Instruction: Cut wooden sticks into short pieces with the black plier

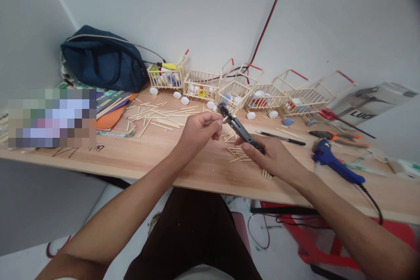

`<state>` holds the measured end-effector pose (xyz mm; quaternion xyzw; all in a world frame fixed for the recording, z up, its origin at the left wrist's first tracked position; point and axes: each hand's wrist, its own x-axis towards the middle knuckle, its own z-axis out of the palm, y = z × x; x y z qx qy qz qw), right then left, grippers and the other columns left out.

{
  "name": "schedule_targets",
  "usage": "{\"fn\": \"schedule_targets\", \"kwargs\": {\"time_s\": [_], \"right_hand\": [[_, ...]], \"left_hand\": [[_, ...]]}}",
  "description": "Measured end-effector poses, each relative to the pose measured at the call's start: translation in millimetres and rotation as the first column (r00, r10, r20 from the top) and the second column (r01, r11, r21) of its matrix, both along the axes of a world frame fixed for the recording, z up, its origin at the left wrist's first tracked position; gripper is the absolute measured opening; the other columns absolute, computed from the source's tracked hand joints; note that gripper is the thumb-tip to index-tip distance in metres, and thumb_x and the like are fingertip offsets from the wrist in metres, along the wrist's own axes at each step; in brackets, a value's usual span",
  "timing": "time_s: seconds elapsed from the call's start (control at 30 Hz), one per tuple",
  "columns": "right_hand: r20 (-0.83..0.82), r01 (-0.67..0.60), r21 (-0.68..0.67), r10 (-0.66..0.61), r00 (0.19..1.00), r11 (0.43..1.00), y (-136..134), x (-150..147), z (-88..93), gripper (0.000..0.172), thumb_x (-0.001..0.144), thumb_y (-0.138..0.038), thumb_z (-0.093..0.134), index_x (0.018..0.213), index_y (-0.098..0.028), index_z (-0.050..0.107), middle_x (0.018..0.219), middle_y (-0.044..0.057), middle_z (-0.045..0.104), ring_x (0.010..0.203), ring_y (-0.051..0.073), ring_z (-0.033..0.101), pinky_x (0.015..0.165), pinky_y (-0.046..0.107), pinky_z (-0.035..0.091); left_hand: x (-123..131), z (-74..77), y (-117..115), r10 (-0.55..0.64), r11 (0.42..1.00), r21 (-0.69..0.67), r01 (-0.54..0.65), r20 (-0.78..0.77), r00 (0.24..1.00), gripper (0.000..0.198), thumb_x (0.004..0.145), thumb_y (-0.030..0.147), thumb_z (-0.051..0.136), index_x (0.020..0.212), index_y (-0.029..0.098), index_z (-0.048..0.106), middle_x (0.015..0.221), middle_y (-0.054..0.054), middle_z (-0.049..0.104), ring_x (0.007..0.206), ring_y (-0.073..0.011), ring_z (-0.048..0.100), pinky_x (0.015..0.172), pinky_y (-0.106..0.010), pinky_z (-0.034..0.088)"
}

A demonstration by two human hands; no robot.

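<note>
My left hand (199,132) is closed, pinching a thin wooden stick (225,119) between thumb and fingertips. My right hand (277,155) is wrapped round dark metal pliers (242,130), whose jaws meet the stick's end just past my left fingertips. Whether the jaws are fully closed I cannot make out. Loose wooden sticks (157,119) lie scattered left of my hands, and shorter cut pieces (238,154) lie under the pliers. Behind them stands a row of several miniature stick-built shopping carts (201,83) with red-tipped handles and round wheels, holding small coloured things.
A blue glue gun (337,162) with a cord lies at the right, near orange-handled pliers (341,136) and a black pen (282,138). A blue bag (105,59) and coloured sheets (113,116) occupy the left. Below the tabletop (147,151) is a red stool (305,236).
</note>
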<state>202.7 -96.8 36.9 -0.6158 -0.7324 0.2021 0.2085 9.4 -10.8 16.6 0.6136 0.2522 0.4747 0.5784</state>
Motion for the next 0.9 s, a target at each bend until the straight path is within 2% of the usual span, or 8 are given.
{"fn": "schedule_targets", "kwargs": {"time_s": [0.17, 0.27, 0.47, 0.9], "right_hand": [[-0.042, -0.072, -0.063, 0.069, 0.997, 0.995, 2, 7, -1.8, 0.054, 0.092, -0.06, 0.039, 0.116, -0.017, 0.062, 0.072, 0.003, 0.063, 0.064, 0.017, 0.057, 0.059, 0.028, 0.041], [0.007, -0.063, -0.029, 0.063, 0.998, 0.998, 3, 7, -0.6, 0.053, 0.091, -0.061, 0.041, 0.115, -0.018, 0.063, 0.086, 0.006, 0.067, 0.073, 0.02, 0.06, 0.063, 0.029, 0.043], [0.062, -0.025, 0.01, 0.025, 0.998, 1.0, 1, 1, 4.8, 0.05, 0.09, -0.06, 0.043, 0.103, -0.017, 0.066, 0.079, 0.005, 0.067, 0.066, 0.018, 0.056, 0.062, 0.029, 0.04], [0.009, 0.004, 0.038, -0.004, 1.0, 0.999, -1, -3, 2.4, 0.05, 0.087, -0.062, 0.047, 0.095, -0.018, 0.069, 0.074, 0.003, 0.065, 0.065, 0.017, 0.055, 0.058, 0.028, 0.037]], "left_hand": [[0, 0.8, -1, -0.001, 1.0, 0.018, 0.001, 0.015, 1.0, 0.013, 0.081, 0.024, 0.062, 0.074, 0.013, 0.063, 0.055, 0.002, 0.056, 0.053, -0.0085, 0.05, 0.055, -0.023, 0.043], [0, 2.1, -2, 0.0, 1.0, 0.004, 0.0, 0.014, 1.0, 0.013, 0.081, 0.023, 0.061, 0.074, 0.012, 0.063, 0.055, 0.002, 0.055, 0.052, -0.0084, 0.05, 0.055, -0.023, 0.042], [0, 1.5, 0, 0.009, 1.0, 0.029, -0.009, 0.011, 1.0, 0.014, 0.081, 0.023, 0.061, 0.072, 0.013, 0.063, 0.055, 0.002, 0.055, 0.052, -0.0085, 0.05, 0.055, -0.023, 0.043], [0, -0.8, 1, -0.004, 1.0, 0.024, 0.004, 0.0, 1.0, 0.014, 0.08, 0.023, 0.062, 0.071, 0.013, 0.063, 0.056, 0.001, 0.056, 0.053, -0.0085, 0.051, 0.055, -0.023, 0.044]]}}
